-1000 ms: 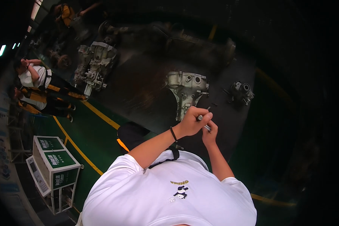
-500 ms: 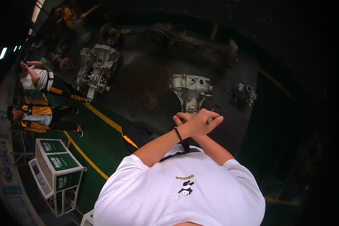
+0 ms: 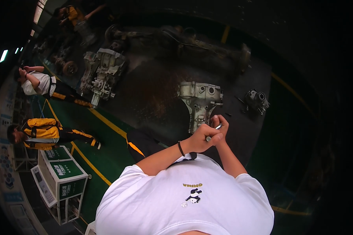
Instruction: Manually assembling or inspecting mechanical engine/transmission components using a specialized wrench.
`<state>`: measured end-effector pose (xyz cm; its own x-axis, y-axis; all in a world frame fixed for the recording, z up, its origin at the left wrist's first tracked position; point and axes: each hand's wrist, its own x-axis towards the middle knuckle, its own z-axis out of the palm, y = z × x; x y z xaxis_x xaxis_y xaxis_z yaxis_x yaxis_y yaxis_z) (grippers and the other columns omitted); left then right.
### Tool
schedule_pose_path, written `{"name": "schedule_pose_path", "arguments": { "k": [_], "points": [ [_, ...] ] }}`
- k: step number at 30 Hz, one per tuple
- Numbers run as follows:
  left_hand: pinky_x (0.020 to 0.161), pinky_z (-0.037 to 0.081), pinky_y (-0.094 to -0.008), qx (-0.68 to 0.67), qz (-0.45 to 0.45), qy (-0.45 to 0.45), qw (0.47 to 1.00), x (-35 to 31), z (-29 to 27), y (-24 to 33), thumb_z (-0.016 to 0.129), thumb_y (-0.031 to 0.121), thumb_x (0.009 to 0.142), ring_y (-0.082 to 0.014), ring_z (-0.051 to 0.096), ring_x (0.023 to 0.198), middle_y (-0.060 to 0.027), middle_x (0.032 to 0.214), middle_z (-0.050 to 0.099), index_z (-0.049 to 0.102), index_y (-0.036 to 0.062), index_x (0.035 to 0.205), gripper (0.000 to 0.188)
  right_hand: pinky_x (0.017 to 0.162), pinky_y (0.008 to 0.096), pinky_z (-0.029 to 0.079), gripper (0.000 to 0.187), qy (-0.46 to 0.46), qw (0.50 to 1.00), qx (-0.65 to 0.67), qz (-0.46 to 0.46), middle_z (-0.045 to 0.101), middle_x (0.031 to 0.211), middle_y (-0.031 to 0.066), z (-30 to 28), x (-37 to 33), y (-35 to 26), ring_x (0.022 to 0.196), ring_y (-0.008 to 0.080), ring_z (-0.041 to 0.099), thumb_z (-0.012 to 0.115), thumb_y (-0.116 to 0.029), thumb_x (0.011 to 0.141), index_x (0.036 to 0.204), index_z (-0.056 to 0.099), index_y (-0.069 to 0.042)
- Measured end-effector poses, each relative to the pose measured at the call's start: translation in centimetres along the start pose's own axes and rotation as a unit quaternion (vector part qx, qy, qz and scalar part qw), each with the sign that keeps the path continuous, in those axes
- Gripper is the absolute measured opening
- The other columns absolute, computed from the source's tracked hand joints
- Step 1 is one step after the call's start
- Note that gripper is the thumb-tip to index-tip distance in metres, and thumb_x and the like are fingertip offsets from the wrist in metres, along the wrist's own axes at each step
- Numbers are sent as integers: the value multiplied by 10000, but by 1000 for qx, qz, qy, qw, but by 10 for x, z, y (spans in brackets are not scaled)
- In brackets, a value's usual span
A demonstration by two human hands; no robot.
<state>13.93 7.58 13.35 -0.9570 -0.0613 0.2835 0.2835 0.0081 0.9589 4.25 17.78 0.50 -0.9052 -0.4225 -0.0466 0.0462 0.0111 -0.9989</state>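
In front of my chest, my two hands are together, near the narrow end of a grey metal gearbox housing [image 3: 200, 100]. My left hand [image 3: 200, 140], with a dark band on its wrist, is closed round a short shiny metal rod [image 3: 214, 132]. Against it, my right hand [image 3: 221, 124] has its fingers curled about the rod's upper end. Overlapping fingers partly hide the grip. The housing lies on a dark worktop [image 3: 145, 84], its wide flange facing away from me.
A smaller metal part [image 3: 257, 102] sits on the right of the worktop. A larger gearbox [image 3: 104, 74] stands at its left, and a long axle-like assembly [image 3: 200, 43] lies across the back. Two people stand at left near a green-and-white cabinet [image 3: 62, 172]; another person [image 3: 72, 17] is farther back.
My forearms were crossed over the housing's narrow end; now they are uncrossed and my hands meet at the rod. The person in the yellow jacket has shifted.
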Motion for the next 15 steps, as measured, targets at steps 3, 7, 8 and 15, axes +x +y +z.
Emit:
{"name": "schedule_pose_path", "arguments": {
  "k": [3,7,8,15],
  "points": [
    [468,355,-289,-6,-9,-7,1000,2,-6,0,541,217,969,-122,448,461,-32,513,474,538,29,605,409,563,233,370,201,-48,999,-2,-15,548,690,-25,-20,-18,-15,637,55,477,597,-165,964,824,617,-22],
    [470,352,-278,-52,-41,2,998,10,-13,2,530,249,968,-97,451,473,-20,515,495,527,26,593,436,608,239,420,113,-193,980,-29,27,587,727,10,-49,-40,-20,686,80,542,590,-79,916,836,623,-7],
    [471,344,-267,-103,-79,26,991,12,-11,0,539,258,965,-75,440,488,-5,517,487,506,25,590,443,616,246,434,61,-219,975,-1,28,599,746,14,-44,-48,-36,687,89,555,600,-40,879,841,627,0],
    [492,348,-283,-70,-112,5,991,32,5,-2,548,243,984,-62,375,542,-4,534,431,480,13,638,420,742,325,493,42,-362,915,-145,-101,648,855,66,-18,-65,-37,811,180,622,604,-5,883,905,640,-3]
  ]
}}
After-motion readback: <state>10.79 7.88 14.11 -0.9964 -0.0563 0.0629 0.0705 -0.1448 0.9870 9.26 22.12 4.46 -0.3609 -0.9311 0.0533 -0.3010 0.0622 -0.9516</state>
